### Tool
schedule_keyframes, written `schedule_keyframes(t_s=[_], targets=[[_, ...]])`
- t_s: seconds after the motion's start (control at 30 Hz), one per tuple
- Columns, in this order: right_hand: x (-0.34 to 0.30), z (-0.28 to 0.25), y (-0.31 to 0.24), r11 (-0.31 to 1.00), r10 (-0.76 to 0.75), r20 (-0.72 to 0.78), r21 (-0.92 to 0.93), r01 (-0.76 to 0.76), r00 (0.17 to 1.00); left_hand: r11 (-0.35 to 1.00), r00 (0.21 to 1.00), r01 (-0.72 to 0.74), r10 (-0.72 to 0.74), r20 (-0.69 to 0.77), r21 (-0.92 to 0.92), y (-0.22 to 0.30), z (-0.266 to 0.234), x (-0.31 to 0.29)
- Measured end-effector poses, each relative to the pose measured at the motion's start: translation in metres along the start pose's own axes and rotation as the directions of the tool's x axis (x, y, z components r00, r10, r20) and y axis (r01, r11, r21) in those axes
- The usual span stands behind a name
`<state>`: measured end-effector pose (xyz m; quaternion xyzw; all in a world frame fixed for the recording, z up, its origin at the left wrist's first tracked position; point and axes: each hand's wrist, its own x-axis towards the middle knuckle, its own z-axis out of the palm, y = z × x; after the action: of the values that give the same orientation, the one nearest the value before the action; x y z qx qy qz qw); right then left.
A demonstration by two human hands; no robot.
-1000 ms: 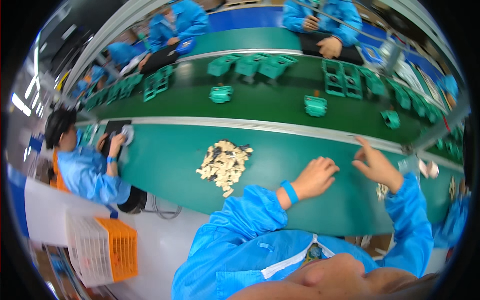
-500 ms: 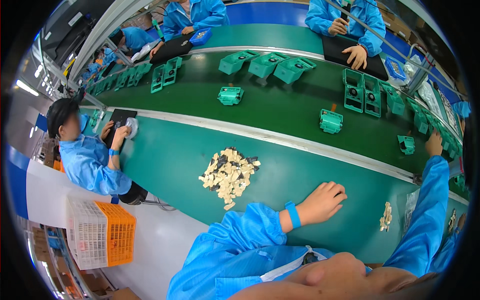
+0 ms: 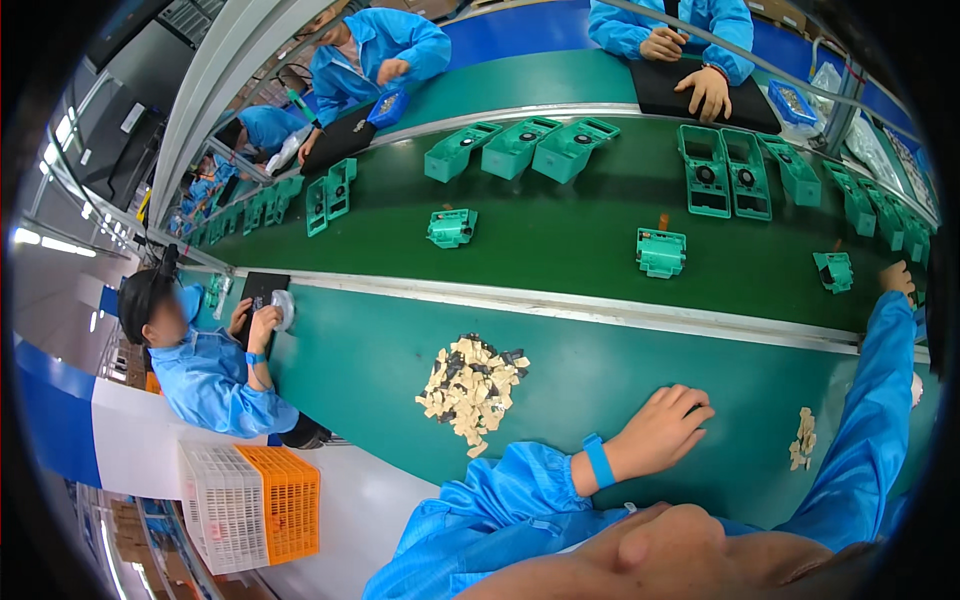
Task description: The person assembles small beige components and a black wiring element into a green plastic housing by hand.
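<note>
While the right hand (image 3: 898,280) sits beside green housings (image 3: 887,222) at the frame's right edge, its grip unreadable from here, a square approach, clear of neighbours, looks best! Left hand (image 3: 660,432): grip loosely curled, contents hidden. Three small green units (image 3: 661,254) above centre, two cream-piece piles (image 3: 470,390) on the table (image 3: 600,360).

On the table (image 3: 600,365), a heap of pieces (image 3: 472,392) lay left of the left hand (image 3: 660,435), 1 more heap (image 3: 803,440) right of it. Behind, a belt (image 3: 560,240) bore housings (image 3: 510,155) along its far side.
</note>
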<state>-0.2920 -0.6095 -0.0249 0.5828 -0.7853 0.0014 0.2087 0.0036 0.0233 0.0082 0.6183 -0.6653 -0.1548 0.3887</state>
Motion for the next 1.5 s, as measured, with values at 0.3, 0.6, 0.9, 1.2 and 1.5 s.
schedule_keyframes(t_s=[0.3,0.6,0.9,1.2,1.5], targets=[[0.005,0.038,0.016,0.988,0.058,-0.372,-0.114,-0.108,0.926,1.0,1.0,-0.003,0.003,0.001,0.01,0.0,-0.005,-0.003],[-0.043,-0.042,0.007,0.994,0.003,-0.177,-0.105,-0.021,0.984,1.0,0.999,0.001,-0.002,0.046,0.027,0.006,-0.003,0.013],[-0.074,-0.084,-0.004,0.997,-0.043,-0.192,-0.073,0.029,0.98,0.995,0.999,0.048,-0.048,-0.002,0.087,0.005,-0.014,0.0],[-0.091,-0.141,-0.024,0.892,-0.405,-0.525,-0.047,0.45,0.748,0.998,0.999,-0.044,0.044,0.001,0.046,-0.002,0.0,-0.004],[-0.342,-0.319,-0.034,-0.101,-0.779,-0.354,0.885,0.454,0.517,0.994,0.981,-0.034,0.013,-0.192,-0.107,-0.008,-0.005,0.0]])
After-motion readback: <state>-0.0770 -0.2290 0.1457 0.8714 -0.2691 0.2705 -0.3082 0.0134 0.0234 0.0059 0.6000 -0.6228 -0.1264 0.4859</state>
